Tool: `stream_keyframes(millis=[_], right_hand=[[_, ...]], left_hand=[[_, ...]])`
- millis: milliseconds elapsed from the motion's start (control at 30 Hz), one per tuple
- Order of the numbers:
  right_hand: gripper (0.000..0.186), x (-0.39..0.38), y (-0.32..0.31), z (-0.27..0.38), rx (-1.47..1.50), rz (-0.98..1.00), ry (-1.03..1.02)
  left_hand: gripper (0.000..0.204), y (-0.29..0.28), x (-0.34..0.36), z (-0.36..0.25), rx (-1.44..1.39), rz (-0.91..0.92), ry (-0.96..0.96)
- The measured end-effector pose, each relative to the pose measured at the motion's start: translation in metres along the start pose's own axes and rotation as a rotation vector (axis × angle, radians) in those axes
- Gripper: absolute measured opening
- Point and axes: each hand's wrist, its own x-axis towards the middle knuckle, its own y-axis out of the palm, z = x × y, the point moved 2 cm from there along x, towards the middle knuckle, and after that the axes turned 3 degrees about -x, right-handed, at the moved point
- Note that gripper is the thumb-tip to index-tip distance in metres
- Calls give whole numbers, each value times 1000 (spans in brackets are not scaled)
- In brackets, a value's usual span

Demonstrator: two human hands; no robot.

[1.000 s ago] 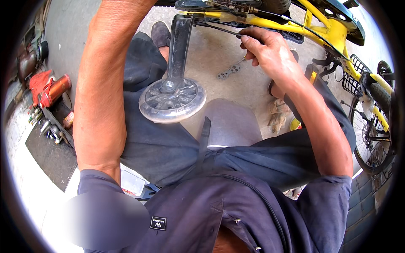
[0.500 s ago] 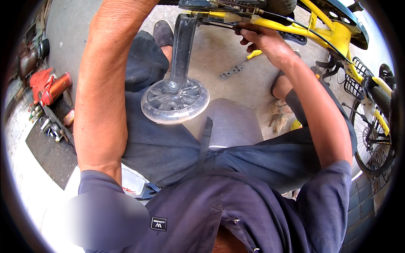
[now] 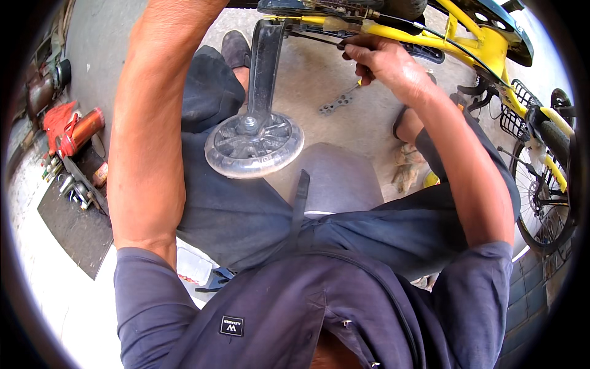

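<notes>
A small yellow bicycle (image 3: 430, 38) lies across the top of the view. A black bracket (image 3: 268, 61) hangs down from it and carries a clear training wheel (image 3: 253, 145) over my lap. My right hand (image 3: 386, 63) is closed around a yellow-handled tool (image 3: 360, 81), right under the yellow frame tube near the bracket's top. My left forearm (image 3: 153, 123) rises along the left side and passes out of the top edge, so my left hand is hidden. A small perforated metal plate (image 3: 335, 104) lies on the concrete below my right hand.
The bicycle's front wheel (image 3: 544, 203) and black wire basket (image 3: 515, 112) stand at the right. A red canister (image 3: 78, 131) and a dark tray of metal tools (image 3: 75, 187) lie at the left. Worn gloves (image 3: 405, 171) rest on the ground by my right knee.
My right hand has moved up and to the left, closer to the frame tube and the bracket's top. The training wheel has stayed over my lap.
</notes>
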Motion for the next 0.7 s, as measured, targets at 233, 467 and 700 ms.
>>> stream_keyframes(millis=[233,467,700], right_hand=[[40,-40,25,46,-225,-108,-18],[40,-49,37,68,-329,-203,-133],[36,-56,25,58,-254,-194,-104]], left_hand=[[28,2,1,-2,73,-26,-10],[28,2,2,1,124,-31,78],[28,2,0,-2,111,-26,55]])
